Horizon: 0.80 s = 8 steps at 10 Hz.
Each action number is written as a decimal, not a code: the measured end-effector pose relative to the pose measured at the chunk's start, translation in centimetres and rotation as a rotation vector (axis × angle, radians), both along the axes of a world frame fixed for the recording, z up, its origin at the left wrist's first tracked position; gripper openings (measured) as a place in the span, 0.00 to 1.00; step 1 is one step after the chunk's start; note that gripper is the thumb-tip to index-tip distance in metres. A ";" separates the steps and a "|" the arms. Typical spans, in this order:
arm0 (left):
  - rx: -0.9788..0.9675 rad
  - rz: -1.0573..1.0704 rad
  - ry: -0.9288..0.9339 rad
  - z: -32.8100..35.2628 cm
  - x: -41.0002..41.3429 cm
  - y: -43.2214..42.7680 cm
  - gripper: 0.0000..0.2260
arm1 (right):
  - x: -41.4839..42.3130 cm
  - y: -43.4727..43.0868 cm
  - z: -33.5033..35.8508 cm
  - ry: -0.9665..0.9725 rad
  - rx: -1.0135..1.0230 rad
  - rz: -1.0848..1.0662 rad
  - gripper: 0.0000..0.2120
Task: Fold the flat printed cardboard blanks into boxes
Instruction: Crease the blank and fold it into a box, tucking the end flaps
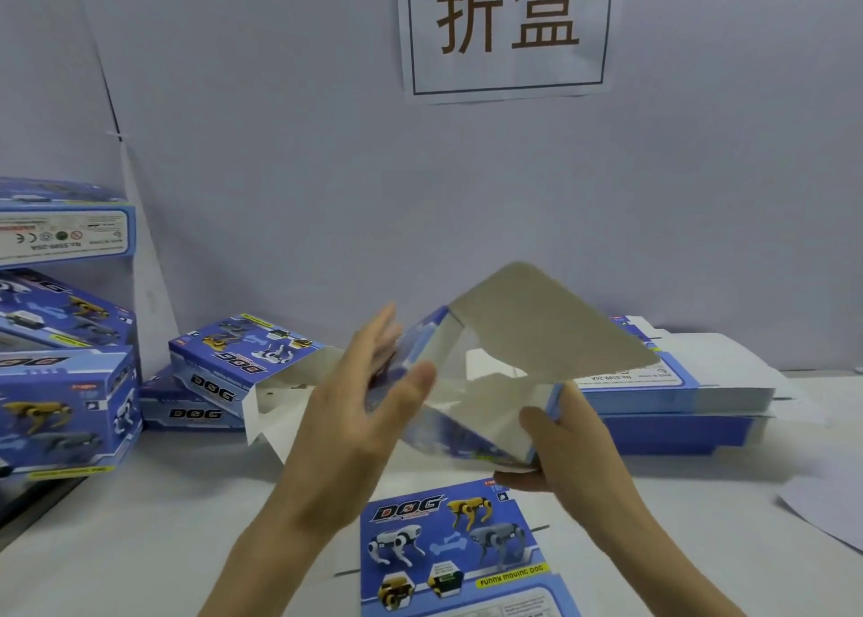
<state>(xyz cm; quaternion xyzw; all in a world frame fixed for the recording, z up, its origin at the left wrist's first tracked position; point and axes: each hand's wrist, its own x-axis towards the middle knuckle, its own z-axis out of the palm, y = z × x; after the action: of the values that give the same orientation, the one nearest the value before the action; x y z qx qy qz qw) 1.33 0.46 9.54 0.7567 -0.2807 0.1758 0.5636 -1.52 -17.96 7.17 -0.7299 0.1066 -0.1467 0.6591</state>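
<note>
Right hand (pixel 569 453) holding half-folded box (pixel 467 434), left hand (pixel 355 411) flat beside it

I'm looking at a box-folding station in a packing workshop. A paper sign (pixel 509 27) reading 折盒 is hanging on the plain wall (pixel 280 149). A stack of flat printed blanks (pixel 677 397) is lying on the white table (pixel 163 523) at right, and folded boxes (pixel 65 406) are sitting piled at left.

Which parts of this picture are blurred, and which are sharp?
Head view: the left hand and the half-folded box are smeared by motion; head view again, the printed sheet on the table is sharp; light is even, shadows faint.
</note>
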 end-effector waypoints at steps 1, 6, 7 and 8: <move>0.093 -0.149 -0.106 -0.3 -0.3 0.1 0.50 | -0.5 -0.7 1.2 0.090 0.255 0.152 0.10; 0.417 0.103 -0.382 -1.1 1.8 -0.4 0.58 | -1.1 -6.4 3.3 -0.417 0.375 0.016 0.18; 0.234 0.143 -0.292 -0.5 0.8 -0.8 0.33 | -0.4 -6.2 2.6 -0.263 0.758 0.206 0.13; -0.093 -0.030 0.025 1.0 -0.5 -2.9 0.30 | -0.1 -3.7 2.3 0.042 1.061 0.418 0.05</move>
<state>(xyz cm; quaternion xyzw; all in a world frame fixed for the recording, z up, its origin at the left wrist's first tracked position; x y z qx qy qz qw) 0.84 -2.45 10.55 0.7275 -0.2766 0.1707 0.6043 -1.63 -21.70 9.45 -0.3072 0.0320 0.0750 0.9481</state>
